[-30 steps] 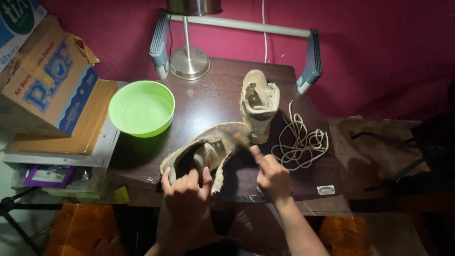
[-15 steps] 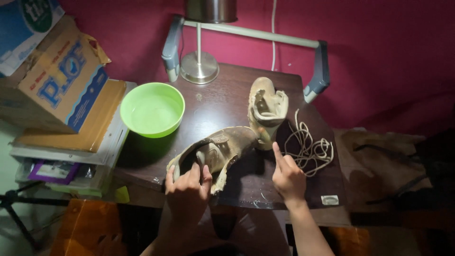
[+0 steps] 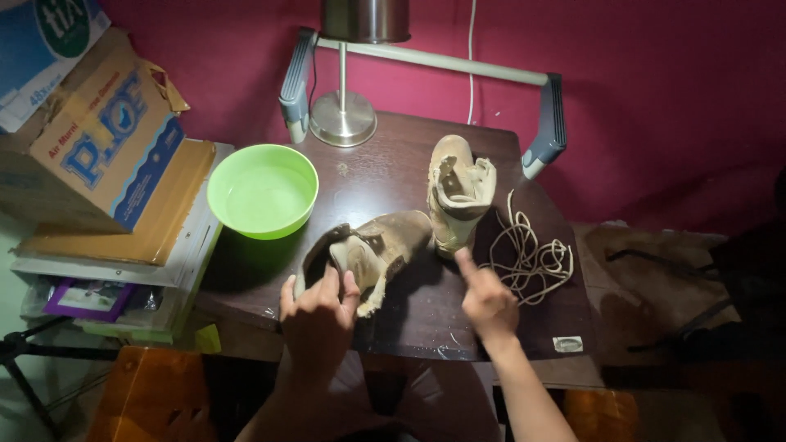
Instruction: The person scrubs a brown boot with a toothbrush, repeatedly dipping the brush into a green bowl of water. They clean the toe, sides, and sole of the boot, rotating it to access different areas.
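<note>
Since a second ago the right hand [image 3: 487, 299] has let go of the lying boot [image 3: 368, 250], one finger extended. Left hand [image 3: 318, 315] grips that boot's opening near the tabletop [image 3: 393, 176] front edge, beside the green bowl [image 3: 262, 190].
</note>
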